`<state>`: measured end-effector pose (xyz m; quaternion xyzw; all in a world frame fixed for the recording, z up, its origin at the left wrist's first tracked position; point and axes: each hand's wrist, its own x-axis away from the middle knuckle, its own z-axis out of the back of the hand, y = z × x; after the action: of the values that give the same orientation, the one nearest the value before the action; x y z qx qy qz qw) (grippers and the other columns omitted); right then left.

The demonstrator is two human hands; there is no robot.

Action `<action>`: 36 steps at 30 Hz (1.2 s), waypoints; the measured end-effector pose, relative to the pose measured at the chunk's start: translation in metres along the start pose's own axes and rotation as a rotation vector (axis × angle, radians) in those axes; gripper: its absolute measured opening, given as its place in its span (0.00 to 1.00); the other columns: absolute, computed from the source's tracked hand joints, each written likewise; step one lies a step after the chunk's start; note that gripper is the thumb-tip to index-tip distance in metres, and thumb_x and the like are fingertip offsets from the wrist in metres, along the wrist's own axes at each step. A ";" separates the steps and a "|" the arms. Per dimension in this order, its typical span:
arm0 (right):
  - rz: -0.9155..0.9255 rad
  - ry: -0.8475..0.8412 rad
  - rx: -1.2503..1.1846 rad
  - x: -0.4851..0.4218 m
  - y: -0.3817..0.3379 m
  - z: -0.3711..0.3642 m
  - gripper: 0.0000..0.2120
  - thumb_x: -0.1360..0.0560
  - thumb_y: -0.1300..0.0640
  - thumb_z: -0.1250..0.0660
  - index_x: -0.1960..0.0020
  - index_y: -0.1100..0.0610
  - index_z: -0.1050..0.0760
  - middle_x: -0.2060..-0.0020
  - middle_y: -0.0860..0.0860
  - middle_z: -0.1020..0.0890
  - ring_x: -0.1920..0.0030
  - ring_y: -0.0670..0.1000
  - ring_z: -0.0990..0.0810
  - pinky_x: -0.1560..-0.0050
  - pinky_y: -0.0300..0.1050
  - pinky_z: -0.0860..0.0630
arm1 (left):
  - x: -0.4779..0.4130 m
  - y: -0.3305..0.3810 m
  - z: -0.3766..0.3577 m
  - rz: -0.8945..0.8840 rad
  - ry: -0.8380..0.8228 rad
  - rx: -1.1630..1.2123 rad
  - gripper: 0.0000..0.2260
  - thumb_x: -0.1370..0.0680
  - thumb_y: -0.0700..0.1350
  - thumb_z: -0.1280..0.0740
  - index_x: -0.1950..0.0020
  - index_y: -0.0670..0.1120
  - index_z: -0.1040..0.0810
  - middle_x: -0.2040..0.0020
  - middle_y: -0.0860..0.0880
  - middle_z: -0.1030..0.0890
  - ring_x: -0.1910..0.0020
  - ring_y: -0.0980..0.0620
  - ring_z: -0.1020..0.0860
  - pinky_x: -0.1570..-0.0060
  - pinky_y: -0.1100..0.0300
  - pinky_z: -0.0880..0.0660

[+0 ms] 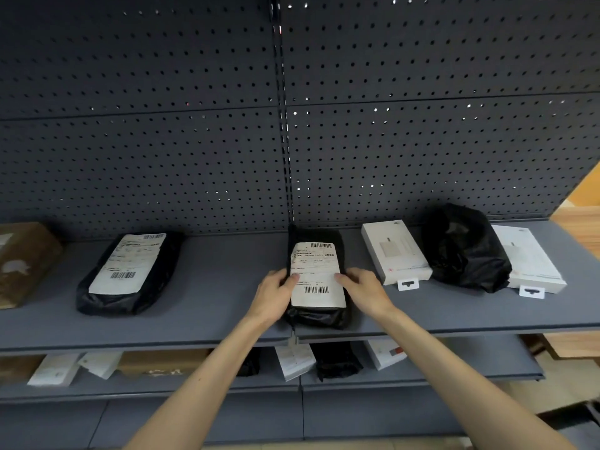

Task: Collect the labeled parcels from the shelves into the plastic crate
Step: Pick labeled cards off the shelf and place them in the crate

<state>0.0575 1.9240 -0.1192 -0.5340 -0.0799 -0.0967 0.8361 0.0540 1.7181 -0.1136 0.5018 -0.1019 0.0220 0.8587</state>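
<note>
A: Hands?
B: Both on middle parcel [316, 277]. Left hand [276, 293] clasping its left edge, thumb laid over the white label [316, 287]. Right hand [365, 289] clasping the right edge, thumb on the label too.

A: Lifted or down?
B: Cannot tell for sure. Looks flat on upper shelf [211, 287], near the front edge, right over the seam between two shelf boards. Black wrap, label facing up, barcodes at top and bottom.

A: Any other labelled one?
B: Yes, left parcel [126, 274]. Black wrap, big label up, lying angled on the same shelf, well apart from both hands.

A: Rest of that shelf?
B: Brown carton [22, 261] at far left, cut off by the frame. Right of middle parcel, white box [394, 251] with hang tab toward the front. Then crumpled black bag [464, 248], overlapping the left part of second white box [532, 258].

A: Below and behind?
B: Lower shelf [470, 362] with white boxes, a black bag and a brown carton, mostly hidden under the upper one. Dark pegboard [162, 125] at the back.
</note>
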 end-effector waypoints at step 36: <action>0.627 0.200 -0.350 0.011 -0.147 0.066 0.18 0.19 0.63 0.36 0.31 0.54 0.29 0.41 0.42 0.20 0.42 0.36 0.22 0.45 0.29 0.26 | 0.002 0.140 0.055 -0.545 0.272 0.384 0.13 0.15 0.41 0.39 0.32 0.50 0.22 0.36 0.50 0.21 0.37 0.57 0.22 0.34 0.59 0.26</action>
<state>0.0294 1.9223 0.0401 -0.6554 0.1874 0.1000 0.7248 0.0282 1.7395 0.0334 0.6551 0.1569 -0.1225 0.7288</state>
